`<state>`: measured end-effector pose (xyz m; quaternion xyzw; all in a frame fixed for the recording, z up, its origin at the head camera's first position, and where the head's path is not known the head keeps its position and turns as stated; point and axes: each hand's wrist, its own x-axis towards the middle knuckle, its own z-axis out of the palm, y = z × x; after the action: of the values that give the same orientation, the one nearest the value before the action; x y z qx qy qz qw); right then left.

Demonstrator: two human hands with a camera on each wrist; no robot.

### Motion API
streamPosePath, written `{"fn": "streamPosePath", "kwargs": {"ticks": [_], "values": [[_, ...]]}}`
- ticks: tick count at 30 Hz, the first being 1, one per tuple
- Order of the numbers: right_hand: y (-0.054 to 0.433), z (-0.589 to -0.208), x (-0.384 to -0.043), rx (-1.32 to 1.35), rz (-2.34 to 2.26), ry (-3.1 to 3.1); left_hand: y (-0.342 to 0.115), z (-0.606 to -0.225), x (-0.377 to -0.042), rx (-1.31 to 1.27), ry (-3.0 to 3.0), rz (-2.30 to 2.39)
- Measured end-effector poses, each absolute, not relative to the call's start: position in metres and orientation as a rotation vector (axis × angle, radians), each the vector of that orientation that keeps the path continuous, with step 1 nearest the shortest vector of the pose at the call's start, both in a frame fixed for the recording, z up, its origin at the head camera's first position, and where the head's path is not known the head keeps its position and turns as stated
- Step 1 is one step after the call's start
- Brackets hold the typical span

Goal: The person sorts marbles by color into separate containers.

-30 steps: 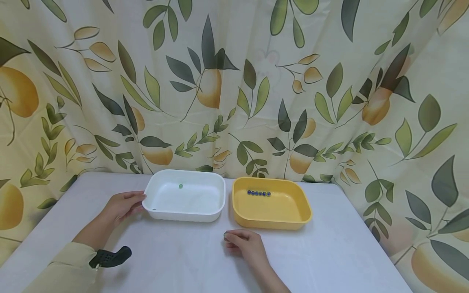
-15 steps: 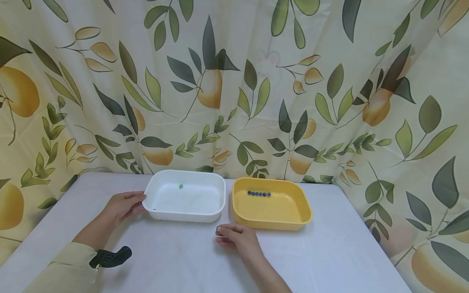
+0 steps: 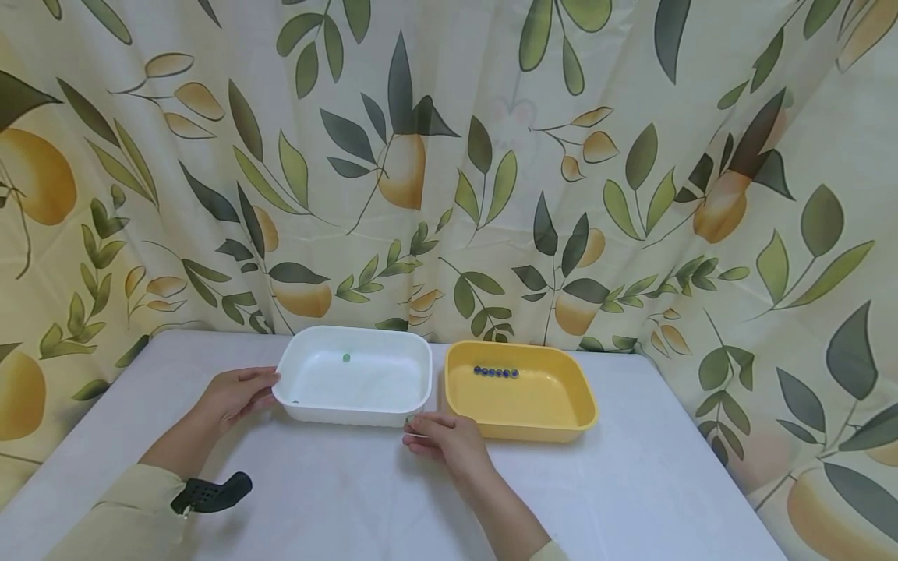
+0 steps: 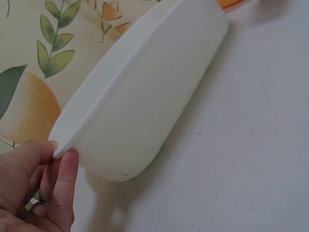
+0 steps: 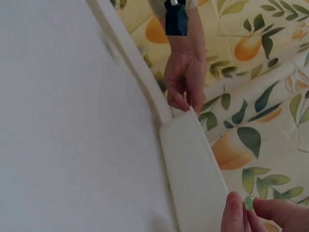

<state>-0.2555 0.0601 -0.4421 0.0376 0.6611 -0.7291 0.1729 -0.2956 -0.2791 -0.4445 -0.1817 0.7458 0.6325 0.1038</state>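
My left hand pinches the left rim of a white basin between thumb and fingers; the left wrist view shows the thumb on top of the rim. My right hand is just in front of the basin's near right corner. Between its thumb and fingertips it pinches a small green glass marble, clear in the right wrist view. Inside the white basin another green marble lies toward the back. A row of several dark blue marbles sits in the yellow basin to the right.
Both basins stand side by side at the back of a table with a white cloth. Behind them hangs a curtain with a leaf and fruit print. A black strap is around the left wrist.
My right hand has moved left and away from me, from in front of the yellow basin to the white basin's near right corner, carrying the green marble. My left hand stays on the rim.
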Motion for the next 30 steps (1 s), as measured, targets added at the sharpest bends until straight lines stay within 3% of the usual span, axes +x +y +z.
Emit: {"fn": "streamPosePath", "kwargs": {"ticks": [30], "values": [[0.043,-0.425,-0.298,0.239,-2.111,1.727,-0.280,-0.444,-0.296,-0.538,2.197,1.854]]}}
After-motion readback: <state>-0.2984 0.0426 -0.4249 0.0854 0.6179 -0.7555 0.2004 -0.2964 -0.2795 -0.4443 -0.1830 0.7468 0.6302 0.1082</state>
